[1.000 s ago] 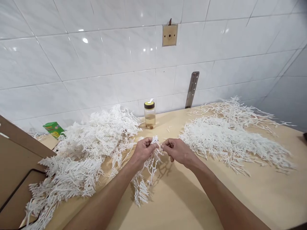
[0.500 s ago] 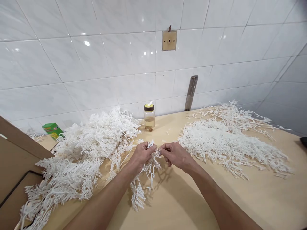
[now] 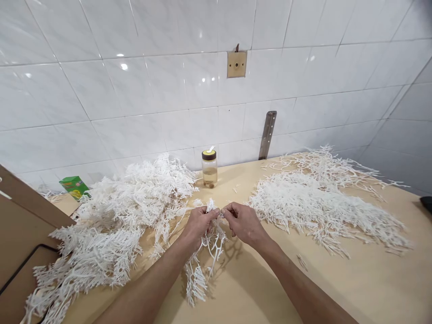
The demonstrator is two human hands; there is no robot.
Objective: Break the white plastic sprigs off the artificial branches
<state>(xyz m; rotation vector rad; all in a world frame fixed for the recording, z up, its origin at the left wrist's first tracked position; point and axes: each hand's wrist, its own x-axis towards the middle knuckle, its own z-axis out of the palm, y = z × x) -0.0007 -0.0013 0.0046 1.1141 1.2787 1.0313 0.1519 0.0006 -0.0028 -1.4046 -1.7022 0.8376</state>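
Note:
My left hand is closed on a white branching plastic piece, whose thin sprigs hang below the fingers over the table. Just to its right, my right hand pinches at the upper part of the same piece, thumb and forefinger pressed together near my left thumb. Whatever lies between the right fingertips is too small to make out. A big tangled heap of white branched pieces lies to the left. Shorter white sprigs form a flatter pile on the right.
Behind my hands a jar with a dark and yellow lid stands near the tiled wall. A metal strip leans there. At the left are a green box and a brown panel. The wooden table extends below.
A few small loose bits now lie on the table beside my right forearm. My right hand has shifted slightly left, closer to my left thumb. The view has tilted up a little.

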